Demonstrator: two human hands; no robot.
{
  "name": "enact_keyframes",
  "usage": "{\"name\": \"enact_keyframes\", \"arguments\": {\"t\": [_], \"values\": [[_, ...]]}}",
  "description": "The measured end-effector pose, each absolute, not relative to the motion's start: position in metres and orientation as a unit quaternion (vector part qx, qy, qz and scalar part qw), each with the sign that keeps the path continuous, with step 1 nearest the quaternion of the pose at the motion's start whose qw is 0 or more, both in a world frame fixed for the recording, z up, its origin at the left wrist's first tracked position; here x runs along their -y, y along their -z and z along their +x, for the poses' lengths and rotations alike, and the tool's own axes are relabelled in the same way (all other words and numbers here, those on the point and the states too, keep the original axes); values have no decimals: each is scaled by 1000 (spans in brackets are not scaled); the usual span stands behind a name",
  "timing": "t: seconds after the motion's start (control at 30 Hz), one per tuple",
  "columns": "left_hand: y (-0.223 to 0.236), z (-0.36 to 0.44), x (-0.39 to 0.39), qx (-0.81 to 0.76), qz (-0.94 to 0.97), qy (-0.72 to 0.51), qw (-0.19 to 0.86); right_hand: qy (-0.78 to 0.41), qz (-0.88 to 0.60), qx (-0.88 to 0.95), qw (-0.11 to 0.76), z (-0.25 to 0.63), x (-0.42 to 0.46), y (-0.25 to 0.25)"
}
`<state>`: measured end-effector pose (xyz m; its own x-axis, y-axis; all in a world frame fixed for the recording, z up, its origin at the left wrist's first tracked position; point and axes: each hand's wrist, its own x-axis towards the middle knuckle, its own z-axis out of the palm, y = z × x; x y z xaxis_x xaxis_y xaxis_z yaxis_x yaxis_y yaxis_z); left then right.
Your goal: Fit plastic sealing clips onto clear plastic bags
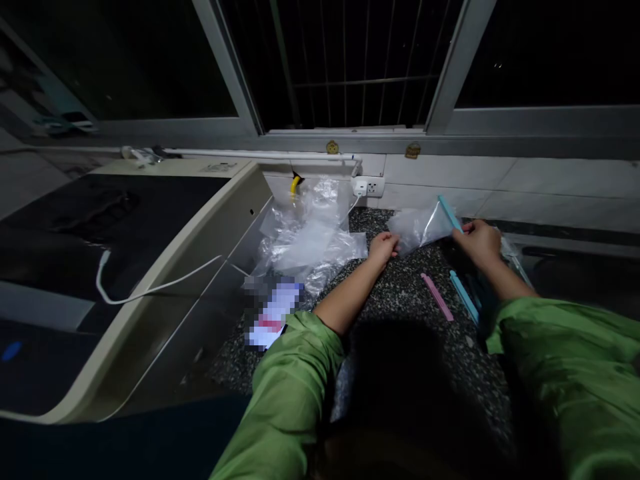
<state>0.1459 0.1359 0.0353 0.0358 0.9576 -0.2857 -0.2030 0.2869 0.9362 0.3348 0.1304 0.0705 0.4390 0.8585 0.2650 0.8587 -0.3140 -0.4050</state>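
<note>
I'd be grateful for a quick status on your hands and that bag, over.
Left hand at clear bag. Right hand holding light blue clip along its edge. Pink clip nearer, not touching. Plastic pile off left.

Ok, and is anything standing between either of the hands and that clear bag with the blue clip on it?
Nothing visible. The left hand is at one end of the clear bag, and the right hand grips the blue clip at the other. The pink strip lies nearer the person, not between them.
</note>
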Motion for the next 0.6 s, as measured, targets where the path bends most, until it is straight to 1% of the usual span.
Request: {"name": "enact_keyframes", "arguments": {"t": [0.27,0.47,0.6], "values": [[-38,154,-155,-496,329,-539,596,-30,-856,451,250,338,-155,-62],[-37,157,-159,-480,368,-517,606,-34,-867,437,238,344,-161,-55],[-34,158,-159,-486,358,-507,615,-32,-867,442,226,347,-163,-49]]}}
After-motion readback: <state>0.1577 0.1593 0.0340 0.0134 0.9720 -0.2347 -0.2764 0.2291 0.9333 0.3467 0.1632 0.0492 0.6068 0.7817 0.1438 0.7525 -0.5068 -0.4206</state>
